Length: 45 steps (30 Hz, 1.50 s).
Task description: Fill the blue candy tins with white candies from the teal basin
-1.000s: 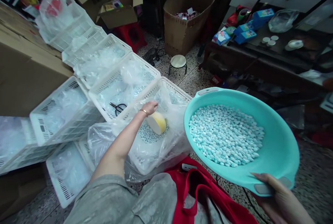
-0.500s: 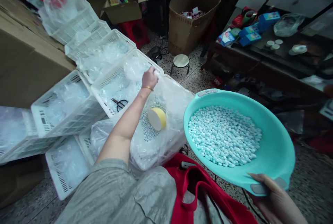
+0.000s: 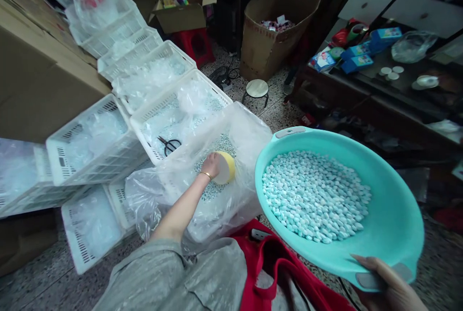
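At lower right, the right hand (image 3: 395, 286) grasped the turquoise basin (image 3: 394, 224) by its handle (image 3: 368, 280), seemingly to keep the pale pieces (image 3: 314, 195) from spilling; mid-frame, the left hand (image 3: 211, 165) touched the yellow bowl (image 3: 230, 168), its grip unclear.

Turquoise basin (image 3: 394, 209) — part-filled with pale-blue pellets (image 3: 314, 195); yellow bowl (image 3: 226, 169) — on its side among bagged pellets (image 3: 210, 192).

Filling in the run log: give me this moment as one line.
left grip: at yellow container inside clear plastic liner | right grip: holding teal basin by handle | basin contents: pale-blue pellets | scissors: in neighbouring crate
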{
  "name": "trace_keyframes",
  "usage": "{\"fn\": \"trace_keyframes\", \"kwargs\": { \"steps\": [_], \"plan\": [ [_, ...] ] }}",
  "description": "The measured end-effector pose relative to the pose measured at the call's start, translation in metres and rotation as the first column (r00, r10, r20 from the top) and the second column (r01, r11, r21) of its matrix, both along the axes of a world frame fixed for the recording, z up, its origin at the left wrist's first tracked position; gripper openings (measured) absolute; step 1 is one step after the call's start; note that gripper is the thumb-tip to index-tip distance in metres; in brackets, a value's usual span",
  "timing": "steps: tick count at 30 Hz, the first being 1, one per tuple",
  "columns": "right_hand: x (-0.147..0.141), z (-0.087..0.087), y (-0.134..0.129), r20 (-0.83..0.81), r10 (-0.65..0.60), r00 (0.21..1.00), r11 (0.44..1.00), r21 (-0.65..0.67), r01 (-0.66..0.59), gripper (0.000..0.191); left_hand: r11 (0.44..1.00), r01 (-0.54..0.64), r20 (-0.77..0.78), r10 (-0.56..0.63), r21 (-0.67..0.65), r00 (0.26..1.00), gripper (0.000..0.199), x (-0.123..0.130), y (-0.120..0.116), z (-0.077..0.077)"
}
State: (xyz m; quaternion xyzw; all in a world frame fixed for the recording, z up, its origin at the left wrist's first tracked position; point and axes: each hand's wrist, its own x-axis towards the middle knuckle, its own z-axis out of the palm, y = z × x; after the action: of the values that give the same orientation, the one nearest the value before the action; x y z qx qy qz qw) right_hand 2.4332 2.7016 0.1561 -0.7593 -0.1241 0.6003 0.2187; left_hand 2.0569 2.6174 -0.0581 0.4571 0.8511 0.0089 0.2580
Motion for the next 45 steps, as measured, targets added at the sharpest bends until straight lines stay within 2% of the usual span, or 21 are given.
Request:
{"fn": "trace_keyframes", "kwargs": {
  "steps": [2, 5, 11, 15, 18, 21, 23, 27, 30, 32, 35, 37, 39, 41, 45],
  "plan": [
    [0.002, -0.007, 0.002, -0.007, 0.024, 1.000, 0.999, 0.024, -0.024, 0.045, 0.999, -0.039, -0.019, 0.039, -0.010, 0.999, 0.045, -0.003, 0.006, -0.009],
    [-0.001, -0.017, 0.005, -0.020, 0.023, 1.000, 0.999, 0.024, -0.023, 0.043, 0.997, -0.084, -0.067, 0.083, 0.001, 0.994, 0.051, -0.009, 0.015, -0.012],
    [-0.012, -0.035, 0.003, -0.052, 0.046, 0.998, 0.999, 0.010, -0.046, 0.037, 0.995, 0.048, 0.061, -0.043, -0.086, 0.997, 0.035, -0.016, 0.024, -0.020],
    [-0.008, -0.046, 0.001, 0.008, 0.091, 0.996, 0.996, 0.003, -0.091, 0.034, 0.985, 0.062, 0.178, -0.033, -0.160, 0.984, 0.045, -0.026, 0.002, -0.021],
    [-0.006, -0.051, 0.004, 0.023, 0.132, 0.991, 0.991, 0.027, -0.133, 0.036, 0.981, 0.059, 0.292, -0.004, -0.182, 0.956, 0.050, -0.040, -0.025, -0.014],
    [-0.005, -0.055, 0.006, 0.006, 0.124, 0.992, 0.992, 0.035, -0.124, 0.041, 0.983, 0.025, 0.409, 0.053, -0.183, 0.911, 0.051, -0.046, -0.048, -0.009],
    [-0.004, -0.057, 0.006, -0.008, 0.112, 0.994, 0.993, 0.045, -0.112, 0.043, 0.980, -0.033, 0.463, 0.122, -0.196, 0.878, 0.051, -0.040, -0.059, -0.009],
    [-0.003, -0.060, 0.008, -0.014, 0.130, 0.991, 0.991, 0.042, -0.130, 0.043, 0.961, -0.175, 0.488, 0.260, -0.214, 0.833, 0.051, -0.011, -0.071, -0.010],
    [-0.001, -0.060, 0.013, -0.025, 0.138, 0.990, 0.990, 0.023, -0.137, 0.045, 0.953, -0.267, 0.438, 0.304, -0.144, 0.846, 0.064, 0.006, -0.061, -0.003],
    [0.001, -0.061, 0.017, -0.024, 0.143, 0.989, 0.990, 0.006, -0.143, 0.044, 0.948, -0.317, 0.285, 0.295, 0.034, 0.912, 0.076, 0.008, -0.043, 0.004],
    [0.005, -0.062, 0.021, -0.034, 0.156, 0.987, 0.988, -0.009, -0.157, 0.043, 0.918, -0.271, -0.026, 0.291, 0.290, 0.956, 0.083, 0.002, -0.002, 0.007],
    [0.007, -0.064, 0.022, -0.043, 0.156, 0.987, 0.988, -0.002, -0.156, 0.044, 0.922, -0.210, -0.111, 0.258, 0.326, 0.960, 0.082, -0.002, 0.025, 0.001],
    [0.009, -0.066, 0.022, -0.027, 0.141, 0.990, 0.990, -0.005, -0.141, 0.045, 0.931, -0.144, -0.106, 0.189, 0.337, 0.976, 0.080, 0.001, 0.045, -0.012],
    [0.012, -0.067, 0.024, 0.003, 0.126, 0.992, 0.992, -0.013, -0.126, 0.047, 0.925, -0.107, -0.056, 0.137, 0.364, 0.989, 0.078, 0.009, 0.052, -0.026],
    [0.018, -0.065, 0.030, 0.033, 0.166, 0.986, 0.986, -0.014, -0.166, 0.048, 0.915, -0.150, 0.124, 0.111, 0.373, 0.986, 0.080, 0.028, 0.034, -0.044]
  ]
}}
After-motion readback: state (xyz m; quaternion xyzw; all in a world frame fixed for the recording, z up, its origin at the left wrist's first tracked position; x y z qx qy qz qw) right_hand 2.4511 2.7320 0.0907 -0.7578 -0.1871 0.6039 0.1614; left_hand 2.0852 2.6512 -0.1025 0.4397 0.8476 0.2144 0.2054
